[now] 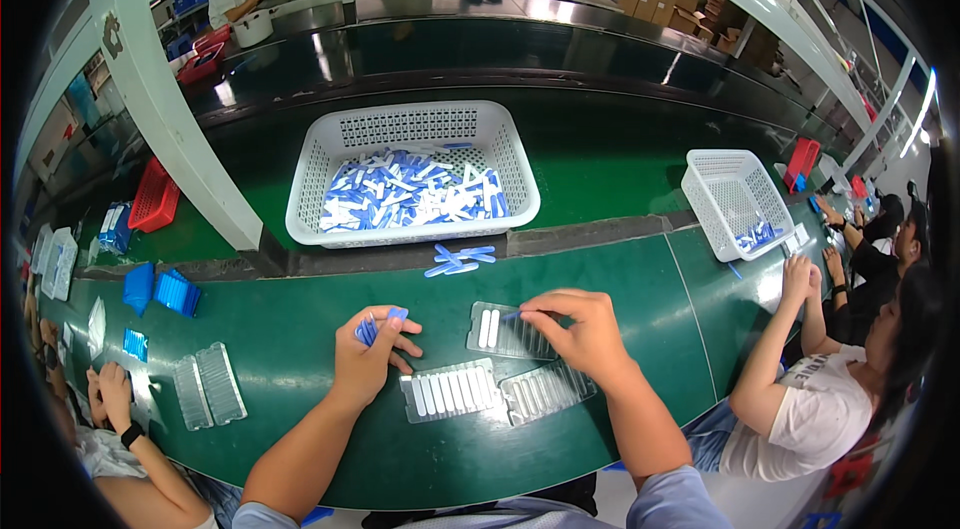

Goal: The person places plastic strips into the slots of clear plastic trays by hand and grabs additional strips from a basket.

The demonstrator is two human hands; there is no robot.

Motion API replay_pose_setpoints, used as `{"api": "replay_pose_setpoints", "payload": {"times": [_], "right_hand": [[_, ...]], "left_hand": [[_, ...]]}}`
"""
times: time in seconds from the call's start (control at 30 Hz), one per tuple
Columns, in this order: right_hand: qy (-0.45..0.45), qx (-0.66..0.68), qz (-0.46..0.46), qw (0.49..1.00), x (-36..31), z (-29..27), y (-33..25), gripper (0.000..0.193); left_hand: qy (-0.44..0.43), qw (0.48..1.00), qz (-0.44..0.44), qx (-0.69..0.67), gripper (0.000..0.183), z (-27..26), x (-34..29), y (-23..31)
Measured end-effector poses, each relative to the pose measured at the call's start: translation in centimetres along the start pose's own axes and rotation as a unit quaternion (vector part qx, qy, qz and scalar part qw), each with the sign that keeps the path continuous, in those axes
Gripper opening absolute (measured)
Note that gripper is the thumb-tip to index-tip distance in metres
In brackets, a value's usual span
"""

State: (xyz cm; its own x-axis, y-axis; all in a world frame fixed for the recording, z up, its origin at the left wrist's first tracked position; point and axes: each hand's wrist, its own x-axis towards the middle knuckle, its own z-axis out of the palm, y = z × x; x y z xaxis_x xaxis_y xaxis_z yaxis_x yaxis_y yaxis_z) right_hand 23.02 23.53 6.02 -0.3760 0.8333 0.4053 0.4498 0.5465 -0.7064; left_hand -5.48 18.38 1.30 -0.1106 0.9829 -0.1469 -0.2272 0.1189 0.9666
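My left hand (366,357) is closed around several small blue-and-white strips (367,331), which stick out between thumb and fingers. With thumb and forefinger, my right hand (582,331) pinches one blue strip (511,316) over a clear slotted plastic tray (520,339). White strips (489,327) fill the slots at that tray's left end. Just below it lies a second clear tray (450,392) with a row of white strips in it. Partly under my right wrist, a third clear tray (548,393) rests at an angle; its contents are hard to make out.
Beyond my hands stands a big white basket (412,235) of blue and white strips, with loose strips (459,260) before it. A smaller white basket (738,191) is right. Left are clear trays (210,385) and blue packs (176,293). Co-workers (800,399) sit at both sides.
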Motion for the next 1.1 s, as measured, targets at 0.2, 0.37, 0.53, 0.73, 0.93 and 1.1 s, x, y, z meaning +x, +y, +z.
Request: {"api": "replay_pose_setpoints", "payload": {"times": [0.2,0.37,0.53,0.73,0.93,1.1], "right_hand": [[-0.08,0.127,0.176,0.973,-0.4,1.0,2.1,0.005],[-0.105,0.039,0.12,0.987,0.6,1.8,1.4,0.012],[-0.105,-0.11,0.017,0.988,0.7,1.8,0.8,0.043],[0.006,-0.04,-0.046,0.998,0.0,2.1,0.1,0.039],[-0.125,0.139,-0.012,0.982,-1.2,3.8,-3.4,0.01],[0.073,0.108,-0.005,0.991,-0.6,2.1,-1.6,0.008]], "left_hand": [[0.0,1.0,-0.002,0.004,0.018,0.3,0.1,0.2],[0.004,1.0,0.004,0.008,0.018,0.1,0.1,-0.2],[-0.005,1.0,0.0,0.01,0.024,-0.1,-0.4,0.3],[-0.035,0.995,-0.065,-0.067,0.02,1.0,-2.1,1.9],[-0.169,0.958,-0.183,-0.142,0.019,2.7,-4.7,0.5],[-0.172,0.963,-0.179,-0.105,0.022,2.1,-4.0,0.7]]}}
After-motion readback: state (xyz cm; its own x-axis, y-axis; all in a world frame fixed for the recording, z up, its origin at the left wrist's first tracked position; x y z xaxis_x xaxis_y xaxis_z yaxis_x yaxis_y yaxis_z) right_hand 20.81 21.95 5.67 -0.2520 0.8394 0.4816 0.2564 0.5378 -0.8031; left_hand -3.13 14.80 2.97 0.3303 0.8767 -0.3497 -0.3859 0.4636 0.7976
